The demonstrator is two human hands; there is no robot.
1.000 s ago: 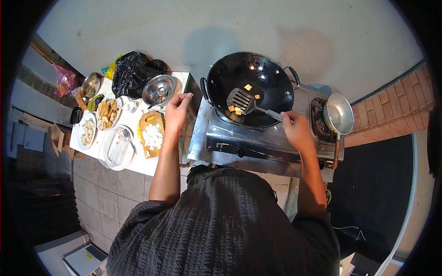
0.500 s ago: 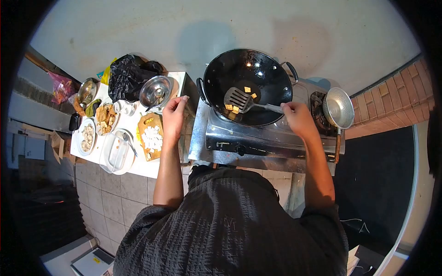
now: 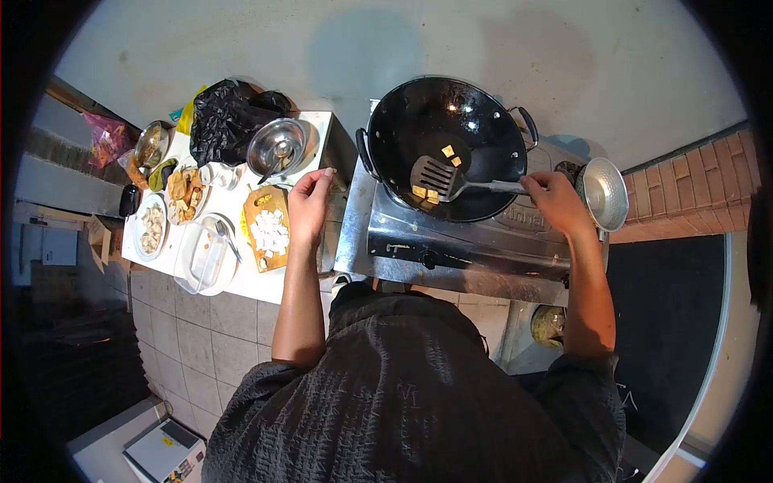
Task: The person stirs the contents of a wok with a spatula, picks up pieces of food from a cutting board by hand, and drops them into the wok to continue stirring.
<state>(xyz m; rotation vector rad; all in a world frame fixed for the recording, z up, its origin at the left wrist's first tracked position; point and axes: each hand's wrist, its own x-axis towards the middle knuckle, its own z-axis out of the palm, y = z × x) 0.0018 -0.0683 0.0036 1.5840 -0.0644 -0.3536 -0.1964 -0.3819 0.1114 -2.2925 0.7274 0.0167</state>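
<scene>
My right hand (image 3: 555,201) is closed around the handle end of a slotted spatula (image 3: 439,177). The spatula's head rests low inside a black wok (image 3: 491,137) on the stove. A few browned cubes (image 3: 448,150) lie on the wok's bottom, some touching the lower edge of the spatula. My left hand (image 3: 310,205) hovers left of the wok, apart from it, with thumb and fingers pinched together. Whatever may be between those fingertips is too small to name. Nearest below that hand is a wooden cutting board (image 3: 275,256) bearing white cubes.
On the left white table (image 3: 314,129) stand a steel bowl (image 3: 278,133) with a spoon, a black plastic bag (image 3: 225,121), plates of food and a clear plastic container (image 3: 201,253) beside a fork. A hammered metal pan (image 3: 604,189) sits right of the wok on the stove (image 3: 394,241).
My right hand has shifted right, drawing the spatula slightly rightward in the wok. My left hand stays pinched at nearly the same place. The whole view has shifted a little.
</scene>
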